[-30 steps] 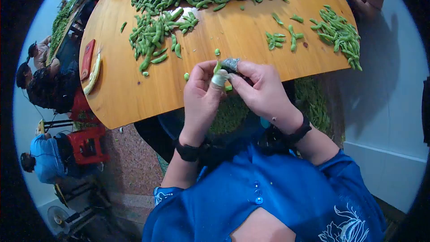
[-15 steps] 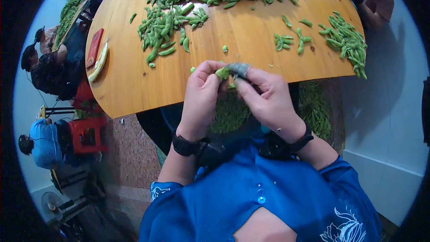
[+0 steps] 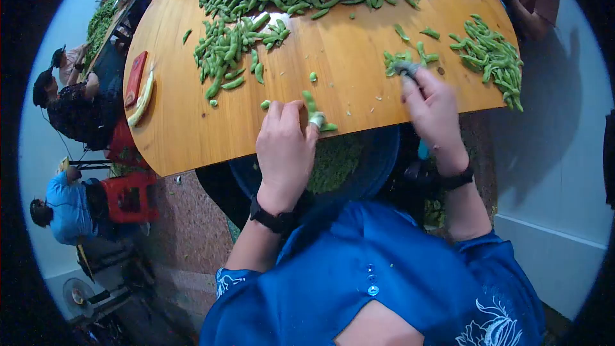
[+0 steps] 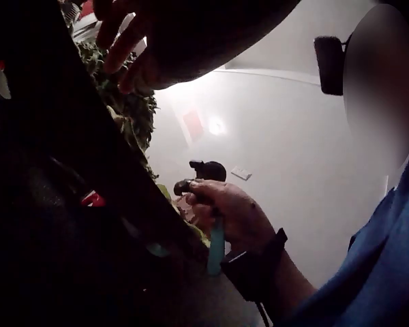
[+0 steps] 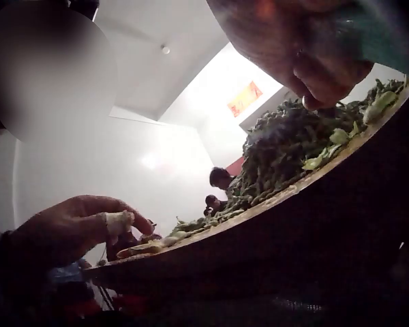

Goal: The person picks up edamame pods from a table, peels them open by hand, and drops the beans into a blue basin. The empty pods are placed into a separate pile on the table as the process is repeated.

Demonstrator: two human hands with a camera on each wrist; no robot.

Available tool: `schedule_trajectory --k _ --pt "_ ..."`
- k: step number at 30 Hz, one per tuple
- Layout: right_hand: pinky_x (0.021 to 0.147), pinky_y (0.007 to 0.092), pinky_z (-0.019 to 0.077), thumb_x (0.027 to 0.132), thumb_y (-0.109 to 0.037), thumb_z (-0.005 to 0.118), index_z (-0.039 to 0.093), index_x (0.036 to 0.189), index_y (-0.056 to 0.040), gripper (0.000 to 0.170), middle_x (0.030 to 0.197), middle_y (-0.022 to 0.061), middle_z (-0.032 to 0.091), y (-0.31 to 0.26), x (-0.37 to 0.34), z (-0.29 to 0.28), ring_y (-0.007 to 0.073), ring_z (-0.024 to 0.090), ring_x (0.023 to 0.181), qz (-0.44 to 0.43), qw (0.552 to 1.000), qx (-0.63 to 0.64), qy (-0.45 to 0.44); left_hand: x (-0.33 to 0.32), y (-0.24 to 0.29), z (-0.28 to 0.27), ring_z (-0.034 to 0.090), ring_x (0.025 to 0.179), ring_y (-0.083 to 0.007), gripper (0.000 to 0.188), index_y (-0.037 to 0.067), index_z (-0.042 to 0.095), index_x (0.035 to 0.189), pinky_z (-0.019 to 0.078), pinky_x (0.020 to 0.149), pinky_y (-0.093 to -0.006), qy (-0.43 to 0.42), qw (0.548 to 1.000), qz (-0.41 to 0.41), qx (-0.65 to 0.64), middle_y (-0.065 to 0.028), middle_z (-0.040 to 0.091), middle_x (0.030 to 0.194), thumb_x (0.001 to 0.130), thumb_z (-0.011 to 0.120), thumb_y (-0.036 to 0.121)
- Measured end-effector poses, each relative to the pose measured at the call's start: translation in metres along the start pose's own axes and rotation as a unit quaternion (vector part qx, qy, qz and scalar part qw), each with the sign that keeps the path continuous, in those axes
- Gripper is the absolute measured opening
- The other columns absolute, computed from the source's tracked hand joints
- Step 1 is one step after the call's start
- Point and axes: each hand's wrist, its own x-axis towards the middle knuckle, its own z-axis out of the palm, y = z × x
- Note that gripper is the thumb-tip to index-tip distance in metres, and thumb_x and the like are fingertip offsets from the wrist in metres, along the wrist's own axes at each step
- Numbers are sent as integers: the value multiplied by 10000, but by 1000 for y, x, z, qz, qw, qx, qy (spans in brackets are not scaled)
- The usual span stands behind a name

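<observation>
Straddling table edge (image 3: 375, 123), left hand (image 3: 284, 147) holds pod (image 3: 308, 100), right hand (image 3: 437, 107) well apart

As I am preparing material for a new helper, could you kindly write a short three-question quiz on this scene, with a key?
1. Multiple choice: which hand is at the small, loose group of green pods right of the middle of the rounded, yellow-brown wooden table? A) only the left; B) only the right; C) both.
2. True or false: the round blue tub stands on top of the table.
3. Fill in: a pale, band-like wrap covers the ____ of the left hand.

Key:
1. B, the right hand.
2. False; the round blue tub is below the table's near edge.
3. Thumb.
</observation>
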Motion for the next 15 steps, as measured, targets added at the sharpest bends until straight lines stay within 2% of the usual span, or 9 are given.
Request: schedule_trajectory --k 2,4,6,7,9,10,11,13,15 --pt "529 261 406 868 -107 526 597 1042 19 225 661 60 576 -2 -10 15 94 513 578 -22 999 29 -29 6 2 1 577 795 -308 181 28 600 939 474 710 -367 -27 999 -16 8 -135 571 840 786 643 114" --pt "526 265 404 868 -107 522 595 1032 18 219 655 48 569 -8 -16 24 103 515 572 -40 996 57 -59 8 4 -3 598 742 -232 193 5 594 957 477 669 -326 -48 998 -20 -29 -124 595 856 791 643 92" --pt "494 244 399 883 -123 507 597 1015 2 203 647 17 553 -16 -17 28 96 507 532 68 960 155 -223 6 9 -10 598 750 -191 189 -2 592 970 475 669 -304 -86 990 -61 -97 -114 608 883 801 635 71" --pt "494 244 399 883 -123 507 597 1015 2 203 647 17 553 -20 -17 29 96 507 532 70 960 157 -220 5 10 -13 599 757 -150 185 -10 591 983 473 669 -282 -123 973 -107 -163 -105 621 911 812 627 51" --pt "458 210 388 901 -147 493 599 985 -23 183 649 -6 542 -28 -18 29 66 490 494 199 893 266 -305 -2 9 -10 590 773 -124 219 -8 588 1033 471 682 -265 -124 954 -113 -248 -96 623 940 819 615 32" --pt "437 179 370 916 -168 484 594 962 -40 176 655 -27 536 -29 -17 29 31 466 477 196 880 275 -333 -5 7 -7 581 788 -97 257 -6 586 1083 468 694 -248 -121 927 -120 -334 -87 625 969 827 604 14" --pt "437 179 370 916 -168 484 594 962 -40 176 655 -27 536 -32 -18 29 31 466 477 197 879 277 -333 -8 5 -5 581 788 -97 257 -6 586 1083 468 694 -248 -122 927 -122 -332 -87 625 969 827 604 14" --pt "440 182 371 920 -177 486 591 928 -39 174 655 -31 537 -38 -21 29 38 469 475 220 868 296 -333 -12 1 -1 501 575 -172 370 28 568 1169 428 558 -267 -107 913 -100 -381 -119 579 836 806 558 -43" --pt "440 181 369 921 -180 487 592 928 -42 173 653 -36 534 -36 -23 26 37 466 475 215 870 283 -341 -13 -1 2 513 601 -186 407 29 546 1202 434 571 -270 -85 939 -32 -331 -124 572 829 803 553 -50"
